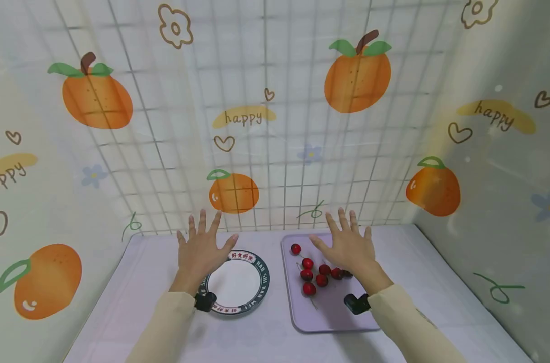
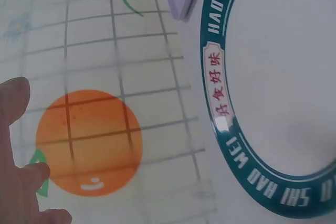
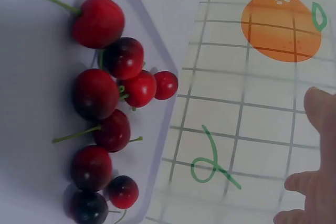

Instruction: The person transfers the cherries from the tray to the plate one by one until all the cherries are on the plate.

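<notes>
My left hand [image 1: 202, 253] is held up with fingers spread and straight, holding nothing. Beneath and beside it is a round white plate [image 1: 238, 282] with a dark green lettered rim, and in the left wrist view the plate [image 2: 283, 77] fills the right side. My right hand [image 1: 351, 246], also spread and bare, hovers over a pale purple tray [image 1: 320, 317]. Several red cherries [image 1: 322, 280], some with green stems, lie on the tray. The right wrist view shows the cherries [image 3: 95, 94] clustered, a few of them darker; the right hand covers part of them in the head view.
The plate and tray stand side by side on a white table [image 1: 275, 348]. A curtain [image 1: 293, 146] printed with oranges and grid lines closes off the back and both sides. Each wrist carries a small black device [image 1: 357, 304].
</notes>
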`<state>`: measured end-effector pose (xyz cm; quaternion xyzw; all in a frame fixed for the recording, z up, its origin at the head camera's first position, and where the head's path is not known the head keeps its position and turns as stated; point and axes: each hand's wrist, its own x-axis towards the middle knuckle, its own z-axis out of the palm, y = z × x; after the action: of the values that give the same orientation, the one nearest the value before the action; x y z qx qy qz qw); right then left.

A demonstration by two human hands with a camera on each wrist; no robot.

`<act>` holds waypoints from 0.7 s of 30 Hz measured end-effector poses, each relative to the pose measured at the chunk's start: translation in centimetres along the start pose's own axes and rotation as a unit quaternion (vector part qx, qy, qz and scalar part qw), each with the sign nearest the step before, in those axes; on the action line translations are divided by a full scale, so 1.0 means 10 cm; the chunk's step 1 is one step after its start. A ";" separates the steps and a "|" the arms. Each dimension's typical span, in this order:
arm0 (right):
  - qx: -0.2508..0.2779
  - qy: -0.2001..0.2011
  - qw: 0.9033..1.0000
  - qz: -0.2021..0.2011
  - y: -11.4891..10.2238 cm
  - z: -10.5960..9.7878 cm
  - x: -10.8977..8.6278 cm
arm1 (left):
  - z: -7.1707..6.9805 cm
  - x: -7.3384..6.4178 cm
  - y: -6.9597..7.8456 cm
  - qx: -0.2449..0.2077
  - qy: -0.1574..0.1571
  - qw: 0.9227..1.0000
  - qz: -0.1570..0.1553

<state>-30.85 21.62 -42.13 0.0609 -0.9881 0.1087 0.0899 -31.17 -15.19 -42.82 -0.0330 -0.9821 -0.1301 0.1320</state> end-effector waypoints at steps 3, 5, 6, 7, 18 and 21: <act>0.002 0.003 1.000 -0.001 0.04 0.01 -0.04 | 0.02 -0.05 -0.09 -0.009 -0.006 1.000 -0.003; 0.003 0.007 1.000 0.002 0.06 0.02 -0.07 | 0.03 -0.09 -0.15 -0.014 -0.013 1.000 -0.006; 0.003 0.008 1.000 0.004 0.07 0.02 -0.08 | 0.04 -0.11 -0.19 -0.015 -0.015 1.000 -0.007; 0.003 0.011 1.000 0.005 0.08 0.03 -0.10 | 0.05 -0.12 -0.22 -0.019 -0.016 1.000 -0.010; 0.020 0.017 1.000 0.010 0.21 0.10 -0.24 | 0.17 -0.33 -0.51 -0.056 -0.032 0.997 -0.042; 0.031 0.018 0.999 0.014 0.27 0.14 -0.27 | 0.22 -0.39 -0.56 -0.076 -0.036 0.995 -0.053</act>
<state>-28.80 24.20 -44.50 0.0482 -0.9832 0.1418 0.1040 -28.57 -20.17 -47.29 0.0041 -0.9738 -0.2103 0.0864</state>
